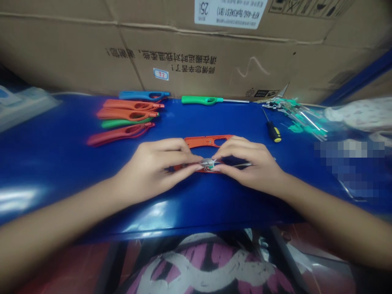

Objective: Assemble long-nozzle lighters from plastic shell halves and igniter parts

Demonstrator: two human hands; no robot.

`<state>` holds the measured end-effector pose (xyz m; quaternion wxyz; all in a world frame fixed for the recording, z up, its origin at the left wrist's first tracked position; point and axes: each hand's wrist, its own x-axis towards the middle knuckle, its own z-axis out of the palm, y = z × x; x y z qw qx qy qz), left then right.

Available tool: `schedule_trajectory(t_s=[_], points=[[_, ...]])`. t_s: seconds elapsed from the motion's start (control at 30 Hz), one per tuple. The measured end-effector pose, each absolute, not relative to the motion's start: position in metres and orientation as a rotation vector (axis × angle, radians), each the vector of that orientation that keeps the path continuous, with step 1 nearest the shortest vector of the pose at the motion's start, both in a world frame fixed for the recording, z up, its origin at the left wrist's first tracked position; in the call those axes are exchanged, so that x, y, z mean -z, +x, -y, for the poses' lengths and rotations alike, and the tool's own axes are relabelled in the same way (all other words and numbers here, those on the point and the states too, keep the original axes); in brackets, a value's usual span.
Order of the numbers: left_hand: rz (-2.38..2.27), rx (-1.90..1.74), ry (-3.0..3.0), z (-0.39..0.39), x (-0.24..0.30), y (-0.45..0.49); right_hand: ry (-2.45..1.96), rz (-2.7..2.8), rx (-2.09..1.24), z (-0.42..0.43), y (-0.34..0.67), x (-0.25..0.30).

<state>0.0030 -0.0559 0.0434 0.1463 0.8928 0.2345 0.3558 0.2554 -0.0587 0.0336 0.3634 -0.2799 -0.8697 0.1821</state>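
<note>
Head view of a blue worktable [61,163] backed by a large cardboard box [92,53]. At centre, the left hand [154,165] and the right hand [249,165] meet fingertip to fingertip over a small silvery metal part [208,163], each hand pinching it between thumb and forefinger, the remaining fingers loosely curled. The part sits on an orange lighter shell [196,167] lying flat on the table beneath the hands; a thin metal tube [243,165] runs out from the part to the right, under the right hand. A second orange half-shell [206,141] lies just beyond the fingers, apart from them. Farther back on the left lies a row of long-handled lighters, orange, green and red [125,120], with a blue one [143,95] behind them and a green lighter with a metal nozzle [203,100] near the box. To the right lie a black-and-yellow screwdriver [272,130] and a heap of green-tipped metal tubes [294,116].
</note>
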Motion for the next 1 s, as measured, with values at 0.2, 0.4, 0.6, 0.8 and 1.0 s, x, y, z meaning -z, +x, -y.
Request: schedule_trajectory(t_s=[0.2,0.4,0.6,0.8,1.0], points=[[-0.626,-1.032,2.59,0.0568,-0.0423,0.0019,-0.702,2.218,-0.477,0.0593,0.2556,-0.0351],[-0.628,-1.04,2.629,0.0544,-0.0398,0.0012,-0.718,2.225,-0.446,0.0578,0.2571,-0.034],[-0.625,-1.079,2.635,0.0509,-0.0399,0.0018,-0.797,2.236,-0.399,0.0584,0.2588,-0.0355],[-0.629,-1.101,2.642,0.0513,-0.04,0.0016,-0.852,2.238,-0.427,0.0596,0.2576,-0.0356],[-0.613,-1.111,2.639,0.0532,-0.0398,0.002,-0.794,2.191,-0.527,0.0613,0.2554,-0.0388]])
